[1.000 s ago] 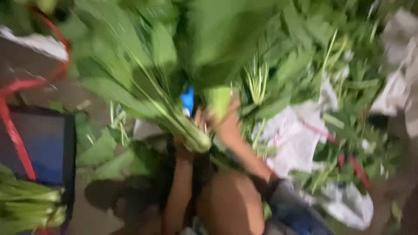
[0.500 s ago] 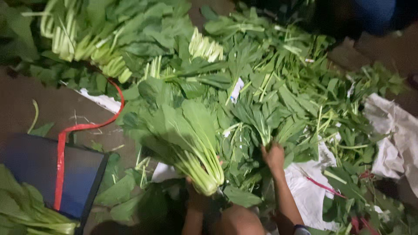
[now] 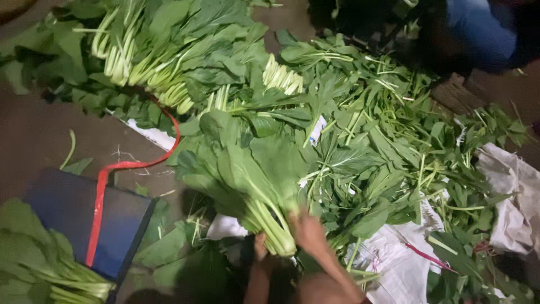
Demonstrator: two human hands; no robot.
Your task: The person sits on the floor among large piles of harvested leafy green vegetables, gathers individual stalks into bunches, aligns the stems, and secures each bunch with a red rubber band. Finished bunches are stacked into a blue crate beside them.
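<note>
Gripping bunch of leafy greens (image 3: pixel 247 174) at stem end w/ both hands, nr bottom centre. Right hand (image 3: pixel 308 232) wrapping stalks just above cut base, fingers pressed around them, prob to keep bunch tight. Left hand (image 3: pixel 260 246) tucking under base, mostly hidden; can't tell finger state. Leaves fanning up and away, stems pointing back to body. Lying lower left: blue bag (image 3: pixel 73 219) w/ red strap (image 3: pixel 121 186), beside another green bundle (image 3: pixel 45 270). Spreading right: white sacking (image 3: pixel 394 264) under loose thin-stemmed greens (image 3: pixel 388 135). Stacking further up: pale-stalked bunches (image 3: pixel 157 62) on floor (image 3: pixel 34 141). Showing top right: another person's blue sleeve (image 3: pixel 484 28).
</note>
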